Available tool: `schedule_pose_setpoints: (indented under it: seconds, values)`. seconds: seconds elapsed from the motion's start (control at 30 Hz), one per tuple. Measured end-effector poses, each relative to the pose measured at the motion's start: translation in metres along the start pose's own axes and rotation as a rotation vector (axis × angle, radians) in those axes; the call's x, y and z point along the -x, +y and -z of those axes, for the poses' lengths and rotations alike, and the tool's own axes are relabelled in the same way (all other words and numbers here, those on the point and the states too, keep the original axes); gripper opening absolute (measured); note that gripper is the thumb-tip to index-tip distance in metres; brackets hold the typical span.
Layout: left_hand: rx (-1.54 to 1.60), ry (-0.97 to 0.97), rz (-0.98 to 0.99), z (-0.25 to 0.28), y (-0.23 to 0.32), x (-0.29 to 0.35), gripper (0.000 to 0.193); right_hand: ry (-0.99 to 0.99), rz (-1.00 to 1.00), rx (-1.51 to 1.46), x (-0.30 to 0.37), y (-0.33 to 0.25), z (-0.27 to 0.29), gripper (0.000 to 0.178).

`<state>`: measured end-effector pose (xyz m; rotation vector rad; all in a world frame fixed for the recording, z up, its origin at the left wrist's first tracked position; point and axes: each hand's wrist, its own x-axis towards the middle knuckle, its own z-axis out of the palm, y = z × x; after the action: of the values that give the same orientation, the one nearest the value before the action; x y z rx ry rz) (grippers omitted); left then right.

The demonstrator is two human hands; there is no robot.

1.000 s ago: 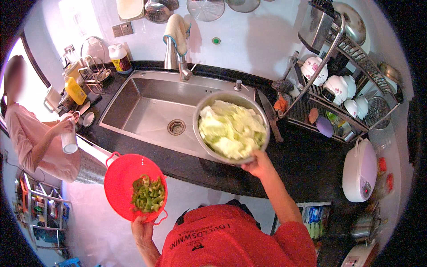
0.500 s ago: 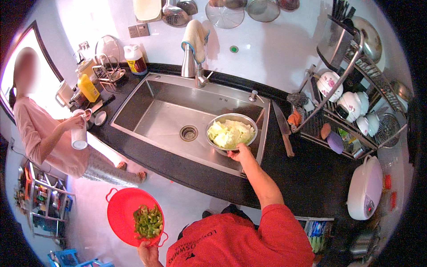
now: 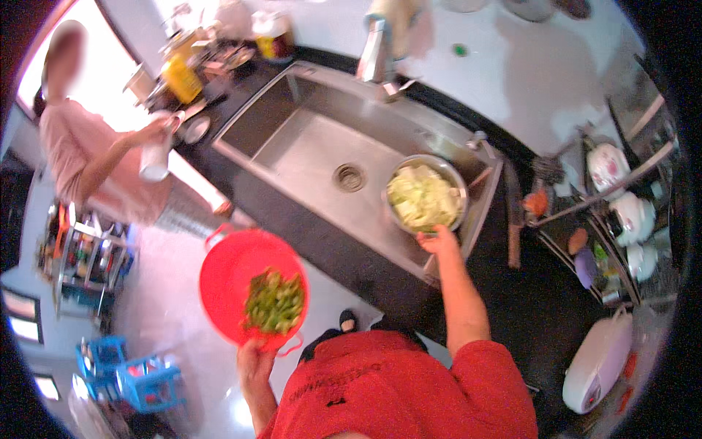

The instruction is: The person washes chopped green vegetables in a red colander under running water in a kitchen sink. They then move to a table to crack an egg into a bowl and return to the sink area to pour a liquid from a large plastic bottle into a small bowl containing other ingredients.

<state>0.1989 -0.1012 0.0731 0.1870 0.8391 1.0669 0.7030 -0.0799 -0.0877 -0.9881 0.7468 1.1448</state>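
Note:
My left hand (image 3: 254, 360) grips the lower rim of a red plastic colander (image 3: 227, 278) with looped handles, held over the floor in front of the counter. Chopped green peppers (image 3: 274, 301) lie bunched on its right side. My right hand (image 3: 437, 240) is closed on the near rim of a round metal bowl (image 3: 462, 184) at the right end of the steel sink (image 3: 307, 157). Pale cabbage pieces (image 3: 424, 196) fill that bowl. How the fingers sit under each rim is partly hidden.
On the left a person in pink (image 3: 110, 157) holds a white jug (image 3: 155, 159). A knife (image 3: 513, 219) lies right of the sink, near a dish rack (image 3: 585, 249) and a white rice cooker (image 3: 599, 362). Blue stools (image 3: 150, 384) stand on the floor at lower left.
The view has turned and shifted, so the sink appears tilted. The red colander has come up and to the right, closer to the counter. Both hands keep their holds.

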Motion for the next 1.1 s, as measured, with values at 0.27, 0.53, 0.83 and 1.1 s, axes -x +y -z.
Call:
schedule_pose_setpoints:
  seconds: [0.27, 0.53, 0.83, 1.1]
  values:
    - [-0.094, -0.095, 0.033, -0.046, -0.006, -0.020, 0.060, -0.048, 0.593, 0.522, 0.115, 0.022, -0.003, 0.046]
    - [-0.226, -0.229, 0.147, -0.049, -0.007, -0.032, 0.054, -0.143, 0.712, 0.577, 0.231, 0.055, 0.036, 0.023]
    - [-0.260, -0.356, 0.260, -0.047, -0.010, -0.037, 0.063, 0.110, 0.890, 0.507, 0.278, 0.070, 0.155, 0.019]
    - [-0.311, -0.285, 0.147, -0.054, 0.000, -0.018, 0.070, 0.234, 0.940, 0.442, 0.280, 0.074, 0.222, 0.019]
